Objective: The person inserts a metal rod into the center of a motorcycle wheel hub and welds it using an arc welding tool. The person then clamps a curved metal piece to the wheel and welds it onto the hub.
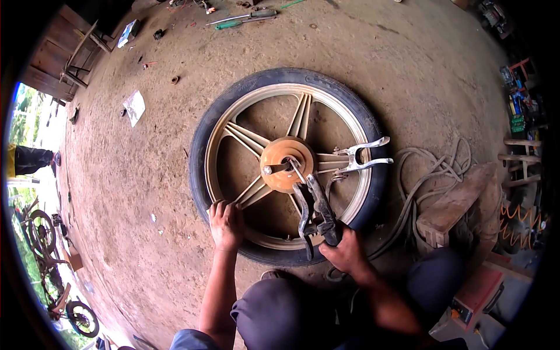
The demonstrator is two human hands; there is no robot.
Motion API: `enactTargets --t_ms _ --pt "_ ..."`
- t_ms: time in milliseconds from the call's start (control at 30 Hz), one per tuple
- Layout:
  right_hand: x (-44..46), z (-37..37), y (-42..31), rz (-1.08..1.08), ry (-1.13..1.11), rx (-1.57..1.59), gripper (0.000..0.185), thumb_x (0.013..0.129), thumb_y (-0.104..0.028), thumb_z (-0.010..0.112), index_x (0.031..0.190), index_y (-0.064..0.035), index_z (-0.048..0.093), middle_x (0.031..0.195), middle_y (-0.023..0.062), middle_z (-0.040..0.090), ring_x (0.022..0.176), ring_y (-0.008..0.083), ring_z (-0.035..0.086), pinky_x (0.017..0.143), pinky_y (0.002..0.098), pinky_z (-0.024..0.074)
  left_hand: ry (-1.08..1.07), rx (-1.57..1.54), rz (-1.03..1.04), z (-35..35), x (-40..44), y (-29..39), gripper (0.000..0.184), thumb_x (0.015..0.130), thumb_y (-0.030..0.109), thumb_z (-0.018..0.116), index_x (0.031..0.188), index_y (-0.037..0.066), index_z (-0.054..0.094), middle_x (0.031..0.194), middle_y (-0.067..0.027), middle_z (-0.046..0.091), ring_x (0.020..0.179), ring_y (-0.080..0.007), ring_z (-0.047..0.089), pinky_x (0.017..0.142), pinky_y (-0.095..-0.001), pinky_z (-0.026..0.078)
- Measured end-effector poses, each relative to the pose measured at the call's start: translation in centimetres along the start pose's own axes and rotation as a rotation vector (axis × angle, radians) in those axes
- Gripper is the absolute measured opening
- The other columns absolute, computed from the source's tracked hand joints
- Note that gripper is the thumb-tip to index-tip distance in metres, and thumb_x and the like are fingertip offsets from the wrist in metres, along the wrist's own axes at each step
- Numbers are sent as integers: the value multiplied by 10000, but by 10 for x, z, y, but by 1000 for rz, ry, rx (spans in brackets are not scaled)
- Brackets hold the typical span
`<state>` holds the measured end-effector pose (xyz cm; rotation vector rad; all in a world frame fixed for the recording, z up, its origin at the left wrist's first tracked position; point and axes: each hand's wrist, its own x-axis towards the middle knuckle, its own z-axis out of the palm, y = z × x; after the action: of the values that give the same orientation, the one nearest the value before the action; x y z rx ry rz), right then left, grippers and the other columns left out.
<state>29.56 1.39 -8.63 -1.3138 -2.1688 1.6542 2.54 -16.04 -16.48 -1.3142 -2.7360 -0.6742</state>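
Note:
A motorcycle wheel (280, 88) with a black tyre and cream spokes lies flat on the floor before me. My left hand (226, 221) grips its rim at the lower left. In my right hand (344, 252) is a dark welding electrode holder (324, 213), closed around its handle. A thin rod (297, 170) runs from the holder's jaws to the middle of the orange-brown hub (273, 153). Beside the rod, a short metal bar with a bolt (276, 168) sits over the hub. A silver forked metal part (364, 156) rests across the right side of the wheel.
Grey cable (417, 181) lies coiled at the right, near a wooden block (455, 204). A red box (475, 294) stands at lower right. Screwdrivers (242, 20) and a clear plastic bag (134, 108) lie on the concrete. Another person's leg (32, 160) and a motorcycle (49, 262) show at left.

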Motion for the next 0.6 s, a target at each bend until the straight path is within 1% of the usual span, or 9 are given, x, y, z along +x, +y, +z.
enactTargets --t_ms 100,333,400,433,500,533,567,600 --pt "0 1 -1 33 1 5 480 727 -222 792 1140 -18 656 920 210 722 861 391 714 797 447 568 -3 -5 -1 0 0 0 93 919 121 684 976 48 676 1044 -147 658 1050 -359 601 937 -475 470" --pt "2 4 4 24 25 -1 477 722 -216 793 1135 -18 662 923 204 726 848 385 712 797 436 568 -5 -17 -8 3 -1 -3 91 918 121 687 971 48 676 1047 -146 657 1057 -357 601 940 -475 472" --pt "2 4 2 35 18 -26 437 729 -203 785 1105 -18 661 899 182 722 826 336 715 781 425 568 -7 -18 -12 2 -1 -2 92 918 122 687 972 48 676 1047 -147 657 1059 -358 601 942 -475 472" --pt "3 3 2 33 17 -26 437 729 -203 785 1105 -18 661 899 182 722 826 336 715 781 425 568 -8 -19 -15 1 -1 -2 92 918 123 687 973 49 677 1048 -147 656 1061 -358 601 943 -476 472" --pt "3 1 2 26 -46 156 393 739 -193 773 1073 -21 658 846 143 709 787 280 710 752 413 569 -4 -18 -13 2 0 -1 92 919 124 686 972 50 677 1049 -148 656 1062 -359 601 944 -477 471" --pt "3 1 10 28 -46 159 393 739 -193 773 1073 -21 658 846 143 709 787 280 710 752 413 569 -6 -17 -9 1 -1 -1 92 919 126 686 971 50 678 1049 -148 656 1062 -359 600 945 -478 471" --pt "3 0 21 169 -164 445 351 753 -170 758 1053 -21 653 822 121 701 773 261 706 734 413 570 -10 -15 -8 2 -2 -4 92 919 126 686 971 50 678 1049 -148 656 1062 -359 600 945 -478 471" --pt "5 -1 16 308 -282 731 309 766 -146 742 1034 -22 649 799 99 692 758 242 703 717 412 571 -13 4 -10 2 -2 -5 94 919 127 686 969 49 679 1050 -150 657 1061 -360 600 945 -480 471"
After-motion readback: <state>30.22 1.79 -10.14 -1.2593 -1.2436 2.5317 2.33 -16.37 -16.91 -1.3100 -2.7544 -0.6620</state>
